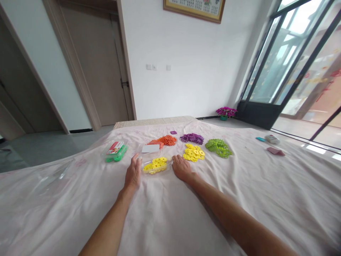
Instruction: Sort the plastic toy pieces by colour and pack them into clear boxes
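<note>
I've clear box (pixel 169 164) of yellow pcs (pixel 159 162) btwn L hand (pixel 133 171) & R hand (pixel 182 168), long axis approx side-to-side, one at each end; L fingers slightly bent, R curled, can't tell if gripping.

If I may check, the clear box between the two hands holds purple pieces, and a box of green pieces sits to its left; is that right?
Not quite: the head view shows yellow pieces, not purple, in the clear box between left hand and right hand; the rest is right.
</note>
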The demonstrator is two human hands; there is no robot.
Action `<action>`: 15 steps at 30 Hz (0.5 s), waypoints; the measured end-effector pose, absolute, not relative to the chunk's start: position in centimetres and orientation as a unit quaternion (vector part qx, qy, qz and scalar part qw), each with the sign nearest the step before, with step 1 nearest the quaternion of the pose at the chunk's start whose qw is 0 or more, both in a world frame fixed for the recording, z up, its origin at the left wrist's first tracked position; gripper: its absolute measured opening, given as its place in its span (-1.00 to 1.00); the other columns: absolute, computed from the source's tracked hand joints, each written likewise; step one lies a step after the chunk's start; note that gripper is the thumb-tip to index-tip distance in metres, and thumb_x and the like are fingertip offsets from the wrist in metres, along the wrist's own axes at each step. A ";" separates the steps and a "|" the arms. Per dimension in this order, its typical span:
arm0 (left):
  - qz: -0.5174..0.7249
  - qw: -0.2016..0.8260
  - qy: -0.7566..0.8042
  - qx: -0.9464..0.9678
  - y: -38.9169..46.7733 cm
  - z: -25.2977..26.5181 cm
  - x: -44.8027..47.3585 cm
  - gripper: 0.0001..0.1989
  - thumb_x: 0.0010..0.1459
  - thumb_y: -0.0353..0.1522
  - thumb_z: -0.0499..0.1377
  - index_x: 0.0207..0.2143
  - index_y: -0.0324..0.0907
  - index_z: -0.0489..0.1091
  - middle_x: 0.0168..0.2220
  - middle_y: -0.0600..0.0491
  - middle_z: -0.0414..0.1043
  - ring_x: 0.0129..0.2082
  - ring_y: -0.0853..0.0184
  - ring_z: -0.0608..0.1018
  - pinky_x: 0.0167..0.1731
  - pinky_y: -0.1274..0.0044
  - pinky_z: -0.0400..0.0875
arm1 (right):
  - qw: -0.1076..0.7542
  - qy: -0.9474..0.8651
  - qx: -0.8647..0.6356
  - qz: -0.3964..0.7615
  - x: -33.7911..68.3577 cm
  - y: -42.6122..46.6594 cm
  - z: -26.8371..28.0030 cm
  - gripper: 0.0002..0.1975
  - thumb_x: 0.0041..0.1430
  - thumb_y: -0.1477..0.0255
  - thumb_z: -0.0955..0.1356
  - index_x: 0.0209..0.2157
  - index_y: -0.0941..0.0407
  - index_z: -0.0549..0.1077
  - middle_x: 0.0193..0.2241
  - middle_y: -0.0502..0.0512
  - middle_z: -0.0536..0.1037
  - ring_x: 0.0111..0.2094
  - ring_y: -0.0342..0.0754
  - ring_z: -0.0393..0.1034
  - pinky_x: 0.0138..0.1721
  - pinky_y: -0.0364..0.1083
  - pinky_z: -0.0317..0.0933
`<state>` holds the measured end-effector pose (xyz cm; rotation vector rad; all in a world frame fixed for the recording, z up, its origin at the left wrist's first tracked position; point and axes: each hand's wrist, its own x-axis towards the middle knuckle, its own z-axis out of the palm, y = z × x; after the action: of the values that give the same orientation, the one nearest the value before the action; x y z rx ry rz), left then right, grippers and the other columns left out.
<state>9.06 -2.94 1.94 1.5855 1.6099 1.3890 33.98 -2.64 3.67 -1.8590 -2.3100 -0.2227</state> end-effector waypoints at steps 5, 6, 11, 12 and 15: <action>0.481 0.245 0.605 0.586 -3.0 2.1 9.1 -0.46 0.30 -0.03 -0.18 0.18 -0.10 0.18 -0.10 -0.09 0.55 0.00 0.16 0.53 0.00 0.32 0.35 | 0.095 -0.753 -0.648 -0.070 33.8 -3.2 3.7 -0.76 0.34 0.47 0.12 -0.11 0.13 0.36 -0.13 0.20 0.43 -0.13 0.02 0.33 -0.13 -0.08 0.13; 0.479 0.241 0.608 0.586 -2.9 2.0 9.1 -0.47 0.31 -0.04 -0.19 0.17 -0.10 0.18 -0.10 -0.08 0.55 0.00 0.16 0.53 0.00 0.32 0.35 | 0.097 -0.751 -0.649 -0.067 33.8 -3.3 3.7 -0.76 0.34 0.47 0.12 -0.11 0.13 0.36 -0.13 0.20 0.43 -0.13 0.02 0.33 -0.13 -0.09 0.13; 0.483 0.223 0.618 0.579 -2.8 1.9 9.2 -0.47 0.29 -0.04 -0.18 0.14 -0.09 0.22 -0.11 -0.06 0.57 0.03 0.15 0.52 0.03 0.32 0.32 | 0.099 -0.755 -0.646 -0.058 33.9 -3.4 4.0 -0.75 0.32 0.51 0.13 -0.09 0.13 0.36 -0.12 0.20 0.42 -0.12 0.02 0.34 -0.13 -0.08 0.15; 0.483 0.222 0.618 0.578 -2.8 1.9 9.3 -0.47 0.29 -0.04 -0.18 0.14 -0.10 0.22 -0.12 -0.07 0.57 0.03 0.15 0.52 0.03 0.32 0.32 | 0.099 -0.754 -0.647 -0.057 33.9 -3.4 4.0 -0.75 0.32 0.52 0.13 -0.08 0.13 0.36 -0.12 0.21 0.42 -0.12 0.02 0.34 -0.13 -0.08 0.16; 0.483 0.217 0.618 0.581 -2.8 1.9 9.4 -0.45 0.29 -0.03 -0.19 0.15 -0.12 0.21 -0.12 -0.08 0.57 0.05 0.15 0.51 0.04 0.33 0.31 | 0.099 -0.754 -0.647 -0.055 33.9 -3.4 4.0 -0.73 0.31 0.55 0.12 -0.07 0.13 0.35 -0.11 0.21 0.42 -0.12 0.01 0.35 -0.14 -0.08 0.17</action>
<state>9.39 -2.75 1.87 1.6098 1.7119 1.3372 33.85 -3.45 4.03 -1.9142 -2.2286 -0.1622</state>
